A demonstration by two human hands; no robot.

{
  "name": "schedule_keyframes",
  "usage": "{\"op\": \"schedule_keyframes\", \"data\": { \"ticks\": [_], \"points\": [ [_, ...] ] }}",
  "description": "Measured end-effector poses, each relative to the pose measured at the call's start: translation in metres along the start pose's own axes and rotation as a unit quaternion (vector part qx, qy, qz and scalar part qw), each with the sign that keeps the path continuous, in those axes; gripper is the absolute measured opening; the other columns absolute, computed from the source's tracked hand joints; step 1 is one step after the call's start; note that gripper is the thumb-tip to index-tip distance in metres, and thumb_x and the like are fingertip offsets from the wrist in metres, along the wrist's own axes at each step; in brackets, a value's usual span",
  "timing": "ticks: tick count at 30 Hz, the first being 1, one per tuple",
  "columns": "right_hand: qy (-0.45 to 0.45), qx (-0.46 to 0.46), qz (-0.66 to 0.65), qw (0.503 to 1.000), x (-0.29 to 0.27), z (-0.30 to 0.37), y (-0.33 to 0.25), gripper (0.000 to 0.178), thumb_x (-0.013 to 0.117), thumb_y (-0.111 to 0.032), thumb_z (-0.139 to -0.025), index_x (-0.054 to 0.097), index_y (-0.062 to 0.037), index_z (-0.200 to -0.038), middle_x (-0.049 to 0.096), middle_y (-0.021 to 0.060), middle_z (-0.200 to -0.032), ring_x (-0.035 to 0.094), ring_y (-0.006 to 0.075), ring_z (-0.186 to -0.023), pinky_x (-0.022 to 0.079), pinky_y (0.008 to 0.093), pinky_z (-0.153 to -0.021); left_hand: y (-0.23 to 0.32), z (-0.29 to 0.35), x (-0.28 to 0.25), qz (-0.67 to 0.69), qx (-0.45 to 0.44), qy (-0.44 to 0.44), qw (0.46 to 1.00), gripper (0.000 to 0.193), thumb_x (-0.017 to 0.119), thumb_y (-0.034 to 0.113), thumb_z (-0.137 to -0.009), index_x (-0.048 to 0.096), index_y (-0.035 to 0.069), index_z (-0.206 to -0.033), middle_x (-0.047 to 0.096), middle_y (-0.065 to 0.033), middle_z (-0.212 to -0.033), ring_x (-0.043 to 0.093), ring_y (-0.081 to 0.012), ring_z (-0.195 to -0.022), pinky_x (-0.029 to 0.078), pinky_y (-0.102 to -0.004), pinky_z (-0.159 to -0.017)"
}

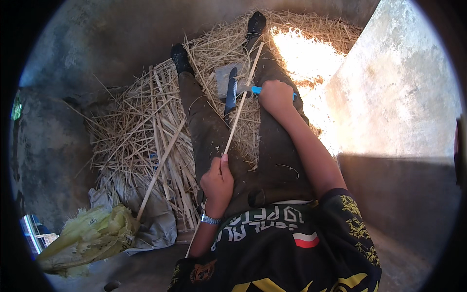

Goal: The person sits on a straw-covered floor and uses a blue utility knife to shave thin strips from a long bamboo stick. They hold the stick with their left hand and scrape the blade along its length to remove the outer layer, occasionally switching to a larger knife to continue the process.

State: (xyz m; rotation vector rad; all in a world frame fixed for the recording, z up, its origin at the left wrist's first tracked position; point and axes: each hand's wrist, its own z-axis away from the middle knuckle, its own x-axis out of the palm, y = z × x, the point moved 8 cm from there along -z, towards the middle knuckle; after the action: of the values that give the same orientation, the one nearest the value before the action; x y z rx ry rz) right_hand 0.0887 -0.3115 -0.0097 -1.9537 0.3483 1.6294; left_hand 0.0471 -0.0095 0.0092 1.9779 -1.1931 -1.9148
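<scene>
My left hand (217, 185) is closed around a long, thin, pale stick (235, 122), thumb pointing along it. The stick slants up and away between my legs, and its near end runs back past my wrist. Further out, my right hand (277, 100) grips a blue-handled tool (256, 90). Its short greyish head meets the stick, but its exact kind is hard to make out. Beyond the stick, a dark blade with small marks along it (231, 91) lies between my shins, partly over a pale flat piece (223, 79).
Straw-like strips (131, 129) and longer sticks (160, 131) pile up left of my legs. A ragged pale-green plant bundle (97, 233) lies at lower left beside a grey sheet (158, 231). Concrete walls (389, 97) enclose me; sunlight falls on straw at the right.
</scene>
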Motion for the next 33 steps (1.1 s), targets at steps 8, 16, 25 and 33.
{"op": "schedule_keyframes", "data": {
  "ticks": [8, 16, 25, 33],
  "points": [
    [0.047, 0.058, -0.037, 0.997, -0.001, -0.007, 0.006, 0.016, 0.063, -0.013, -0.082, 0.077, -0.0073, -0.078, 0.074, 0.0143, -0.077, 0.075, 0.0344, -0.076, 0.057, 0.0433, -0.063, 0.004, -0.004, -0.001, 0.023, -0.009, -0.004, 1.000, 0.036, 0.055, 0.025, -0.106, 0.056, 0.003, -0.078, 0.050, -0.0183, -0.055, 0.053, -0.0381, -0.049, 0.037, -0.0457, -0.047],
    [-0.032, -0.054, -0.186, 0.981, -0.017, -0.002, 0.014, 0.016, 0.068, -0.026, -0.080, 0.073, -0.0109, -0.076, 0.071, 0.0129, -0.073, 0.071, 0.0357, -0.075, 0.054, 0.0449, -0.067, -0.011, -0.012, 0.000, 0.040, -0.081, -0.010, 0.996, 0.036, 0.055, 0.032, -0.105, 0.059, 0.004, -0.083, 0.052, -0.0163, -0.056, 0.054, -0.0367, -0.050, 0.041, -0.0449, -0.051],
    [0.137, 0.028, -0.367, 0.920, -0.050, 0.021, -0.011, 0.044, 0.083, -0.044, -0.077, 0.072, -0.0101, -0.103, 0.071, 0.0075, -0.083, 0.071, 0.0249, -0.077, 0.055, 0.0389, -0.070, -0.009, -0.012, 0.000, 0.006, -0.074, 0.000, 0.997, 0.031, 0.055, 0.033, -0.105, 0.061, 0.008, -0.088, 0.060, -0.0185, -0.061, 0.063, -0.0426, -0.062, 0.045, -0.0499, -0.053],
    [0.296, -0.021, -0.389, 0.872, -0.040, 0.027, -0.018, 0.029, 0.081, -0.021, -0.081, 0.073, -0.0106, -0.106, 0.071, 0.0058, -0.095, 0.071, 0.0262, -0.087, 0.056, 0.0377, -0.074, 0.000, -0.011, 0.003, -0.046, -0.013, 0.012, 0.999, 0.027, 0.055, 0.028, -0.105, 0.059, 0.008, -0.087, 0.063, -0.0195, -0.068, 0.064, -0.0431, -0.063, 0.047, -0.0512, -0.052]
  ]
}}
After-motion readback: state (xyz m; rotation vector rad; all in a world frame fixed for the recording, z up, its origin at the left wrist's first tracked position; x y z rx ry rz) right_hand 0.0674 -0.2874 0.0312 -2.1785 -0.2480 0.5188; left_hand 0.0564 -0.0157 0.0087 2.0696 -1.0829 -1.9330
